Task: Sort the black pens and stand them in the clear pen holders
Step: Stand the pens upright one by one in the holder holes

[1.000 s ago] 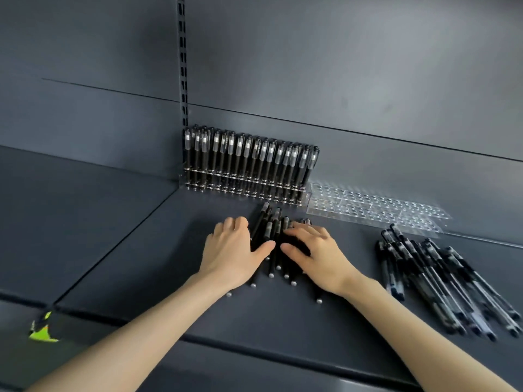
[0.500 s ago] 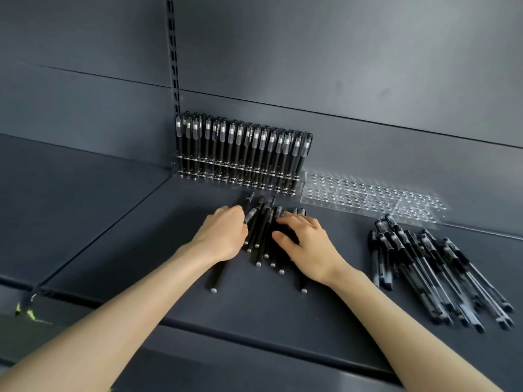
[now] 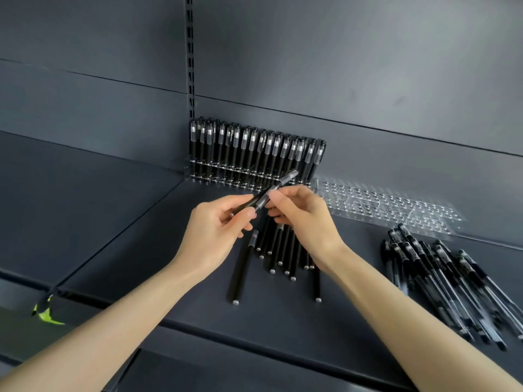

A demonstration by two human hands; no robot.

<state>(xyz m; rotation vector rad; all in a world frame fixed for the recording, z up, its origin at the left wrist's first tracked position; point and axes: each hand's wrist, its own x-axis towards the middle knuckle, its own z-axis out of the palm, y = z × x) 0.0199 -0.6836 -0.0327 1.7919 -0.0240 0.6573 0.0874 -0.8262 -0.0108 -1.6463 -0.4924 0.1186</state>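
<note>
the full pen holder stands at the back of the dark shelf, against the grey back panel, and its rows are packed with upright black pens, frosted caps up. just in front of this holder, raised off the shelf, both hands meet on the held pens. these look like two pens lying side by side, slanting up toward the holder's right end, though the count is hard to tell. the left hand has its grip closed on the lower barrels, thumb on top and fingers curled beneath. the right hand pinches the same pens at a frosted cap with its fingertips, the other fingers curled below.

in front of the holder and beneath the hands lies the loose pile of black pens, roughly parallel, with their ends toward the shelf's front edge. a single black pen lies just left of that pile, further from the holder than most.

touching or just beside the holder's right end lies an empty clear pen holder, its holes all unfilled. further right of the holder and nearer the front edge sits a second heap of pens with clear barrels. a slotted upright rises from the holder's left end.
</note>
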